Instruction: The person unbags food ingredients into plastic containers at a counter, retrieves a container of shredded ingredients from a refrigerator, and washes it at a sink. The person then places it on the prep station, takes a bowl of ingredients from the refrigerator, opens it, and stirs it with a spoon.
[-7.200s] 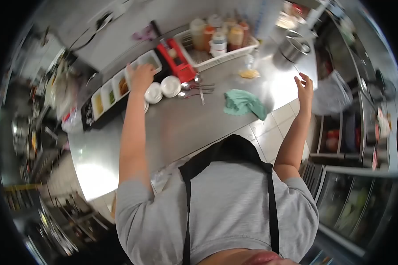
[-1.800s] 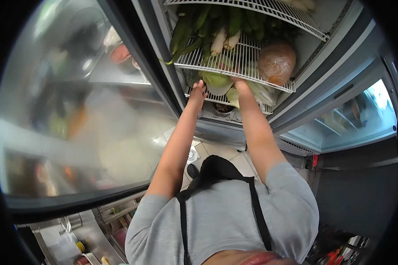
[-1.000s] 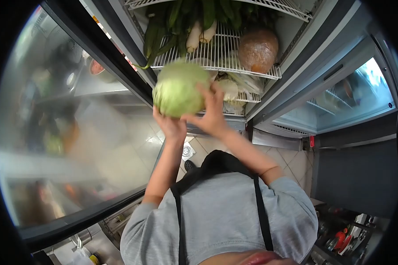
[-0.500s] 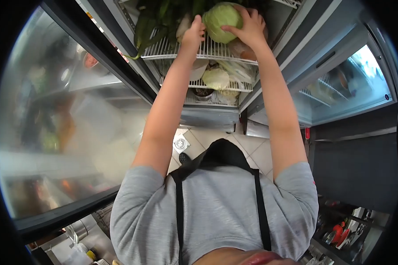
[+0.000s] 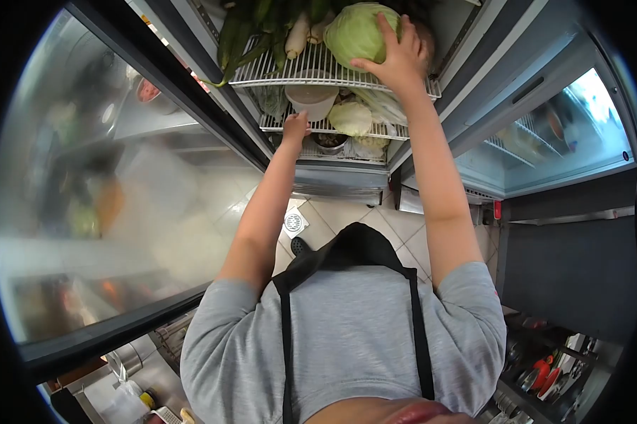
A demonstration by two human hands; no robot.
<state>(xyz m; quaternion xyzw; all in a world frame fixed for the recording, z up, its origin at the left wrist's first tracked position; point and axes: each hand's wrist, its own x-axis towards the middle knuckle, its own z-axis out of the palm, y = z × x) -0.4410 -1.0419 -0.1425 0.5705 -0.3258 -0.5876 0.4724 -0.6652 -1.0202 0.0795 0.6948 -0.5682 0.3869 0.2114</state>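
A round green cabbage (image 5: 361, 34) rests on the wire shelf (image 5: 318, 69) of the open fridge. My right hand (image 5: 399, 58) lies against its right side with fingers spread. Lower down, my left hand (image 5: 296, 126) is at the front of the shelf below, its fingers bent by a white container (image 5: 313, 100); whether they touch it is unclear. A pale, cut-looking cabbage piece (image 5: 351, 119) sits right of that container. Left of the whole cabbage are white radishes (image 5: 298, 37) and long green vegetables (image 5: 235, 44).
The fogged glass door (image 5: 156, 184) stands open on my left. At the right is another glass-fronted fridge door (image 5: 551, 134). Below the shelves a bowl (image 5: 330, 142) holds something dark. A floor drain (image 5: 294, 222) shows in the tiles.
The whole cabbage has gone from between both hands at the lower level up to the higher shelf. My left hand has left it and dropped to the shelf below; my right hand stays on it.
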